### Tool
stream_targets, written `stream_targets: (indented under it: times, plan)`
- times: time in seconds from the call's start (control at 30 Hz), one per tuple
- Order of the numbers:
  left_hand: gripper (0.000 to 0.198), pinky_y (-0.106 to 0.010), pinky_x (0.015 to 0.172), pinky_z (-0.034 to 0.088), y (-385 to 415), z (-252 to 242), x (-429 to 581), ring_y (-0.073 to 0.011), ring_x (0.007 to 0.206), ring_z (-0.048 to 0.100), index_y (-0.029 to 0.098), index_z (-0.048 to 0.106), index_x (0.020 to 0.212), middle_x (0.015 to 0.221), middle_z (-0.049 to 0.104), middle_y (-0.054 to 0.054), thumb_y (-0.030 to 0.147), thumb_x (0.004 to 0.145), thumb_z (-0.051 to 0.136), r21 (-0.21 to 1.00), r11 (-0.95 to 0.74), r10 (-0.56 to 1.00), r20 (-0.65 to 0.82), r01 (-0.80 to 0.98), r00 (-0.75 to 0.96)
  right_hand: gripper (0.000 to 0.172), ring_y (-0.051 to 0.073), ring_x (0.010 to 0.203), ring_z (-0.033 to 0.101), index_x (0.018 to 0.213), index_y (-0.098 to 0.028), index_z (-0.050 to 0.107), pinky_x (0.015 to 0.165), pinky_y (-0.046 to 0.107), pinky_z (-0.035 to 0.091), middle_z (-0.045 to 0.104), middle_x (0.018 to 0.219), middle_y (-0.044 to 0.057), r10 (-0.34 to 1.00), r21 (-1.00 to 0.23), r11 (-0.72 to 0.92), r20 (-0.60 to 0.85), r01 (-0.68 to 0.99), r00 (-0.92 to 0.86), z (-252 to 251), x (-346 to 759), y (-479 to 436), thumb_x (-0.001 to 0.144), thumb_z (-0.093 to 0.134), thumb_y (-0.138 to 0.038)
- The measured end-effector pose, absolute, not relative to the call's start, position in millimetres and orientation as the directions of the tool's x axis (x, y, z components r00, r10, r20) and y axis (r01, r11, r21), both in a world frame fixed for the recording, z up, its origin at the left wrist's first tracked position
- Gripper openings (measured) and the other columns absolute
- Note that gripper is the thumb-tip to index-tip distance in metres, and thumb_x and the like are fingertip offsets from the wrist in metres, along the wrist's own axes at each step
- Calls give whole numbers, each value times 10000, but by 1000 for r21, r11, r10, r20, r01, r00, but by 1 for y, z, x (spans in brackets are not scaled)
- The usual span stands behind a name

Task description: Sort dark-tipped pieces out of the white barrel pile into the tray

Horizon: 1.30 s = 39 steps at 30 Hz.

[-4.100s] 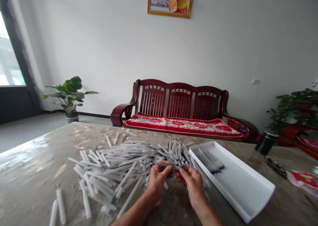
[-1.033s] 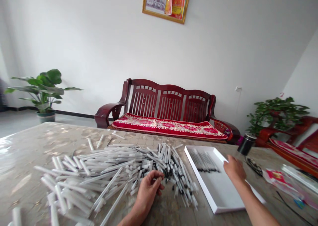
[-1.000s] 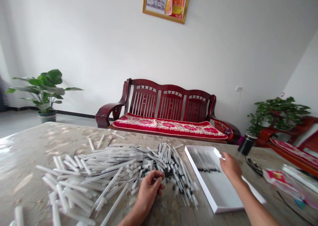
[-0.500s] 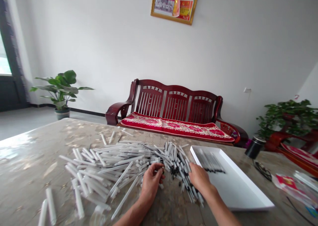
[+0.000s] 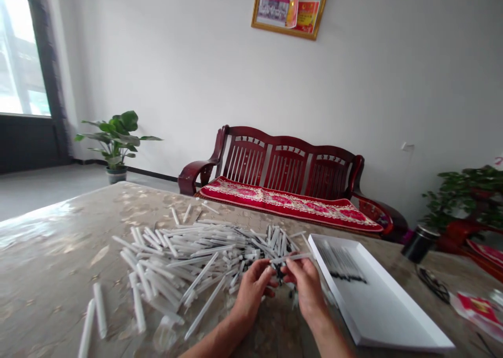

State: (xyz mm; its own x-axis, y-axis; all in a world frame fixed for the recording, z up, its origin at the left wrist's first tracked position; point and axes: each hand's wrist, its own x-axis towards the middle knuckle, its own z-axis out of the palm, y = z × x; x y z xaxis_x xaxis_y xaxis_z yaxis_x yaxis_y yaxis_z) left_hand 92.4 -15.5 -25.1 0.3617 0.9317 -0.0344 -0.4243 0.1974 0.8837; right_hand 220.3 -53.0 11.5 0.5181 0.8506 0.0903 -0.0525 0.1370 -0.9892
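Note:
A wide pile of whitish translucent tubes (image 5: 168,258) covers the middle of the table, with dark-tipped pieces at its right side. In front of that side, my right hand (image 5: 304,279) pinches a pale tube (image 5: 293,258) that lies nearly level. My left hand (image 5: 255,283) is close beside it at the tube's left end, fingers pressed together; whatever lies between them is too small to make out. To the right is a shallow white box (image 5: 387,305), holding a row of clear tubes with dark ends (image 5: 341,261) at its far left part.
Two loose tubes (image 5: 100,310) lie at the table's front left. Right of the box are a black cylinder (image 5: 419,243), a dark cable (image 5: 432,284) and a red packet (image 5: 477,308). A wooden bench (image 5: 286,164) stands behind the table (image 5: 51,263).
My right hand has moved left from the dark-tipped tubes and now holds a tube near my left hand. The whole view has shifted slightly, moving the scene rightward.

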Motion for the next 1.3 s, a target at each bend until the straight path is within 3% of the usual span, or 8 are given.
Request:
stream_targets:
  times: [0.23,0.33,0.47,0.6,0.7,0.9,1.13,1.3]
  plan:
    - [480,-173,482,393,-10,-22,89,-75,498,521,156,658,784,553,573,45,446,481,891,724,333,932,-157,-605,325,293,201,656,644,924,-233,606,470,250,442,691,757,7,915,-976,184,215,119,341,-10,201,-55,743,674,-453]
    - [479,-170,485,401,-6,-19,86,-78,533,534,158,661,790,592,566,49,415,466,903,718,318,943,-171,-619,286,260,216,694,664,984,-256,618,543,287,491,712,829,18,882,-929,114,258,353,393,-9,228,-55,750,599,-365]
    - [490,-175,464,386,0,-21,85,-74,492,501,147,665,803,553,552,52,456,491,883,777,252,962,-135,-577,237,139,225,832,678,792,-234,636,727,298,485,722,854,52,849,-580,-181,315,794,424,-5,270,-63,802,511,-294]
    - [489,-171,442,361,2,-25,88,-66,464,476,148,653,743,524,542,55,507,490,868,812,227,966,-116,-537,232,184,229,844,688,772,-222,639,684,280,449,728,869,67,896,-255,-342,202,905,395,-7,278,-70,863,515,-322]
    - [478,-166,456,385,1,-25,88,-75,510,528,154,646,736,582,568,48,511,500,861,815,221,970,-129,-536,204,186,238,862,697,783,-224,649,672,282,436,734,878,69,902,-169,-375,161,911,401,-7,271,-69,871,525,-331]
    - [451,-162,495,457,2,-22,86,-89,590,620,159,651,776,711,654,16,488,543,853,762,270,961,-177,-588,211,184,227,846,704,775,-247,652,631,268,418,745,855,45,891,-173,-398,163,901,425,-5,267,-67,869,519,-334]
    - [317,-189,582,561,4,-22,87,-124,682,704,168,615,794,815,732,-43,394,694,814,657,323,946,-197,-681,258,203,210,818,703,786,-259,647,598,251,407,744,867,33,872,-209,-394,222,895,436,-8,268,-69,896,480,-297]
    - [193,-210,620,590,10,-18,83,-153,742,737,162,622,832,845,746,-63,290,788,760,597,315,948,-226,-738,222,287,211,835,704,930,-259,652,673,258,468,751,920,52,843,-443,-175,393,879,366,-10,268,-67,943,380,-349]
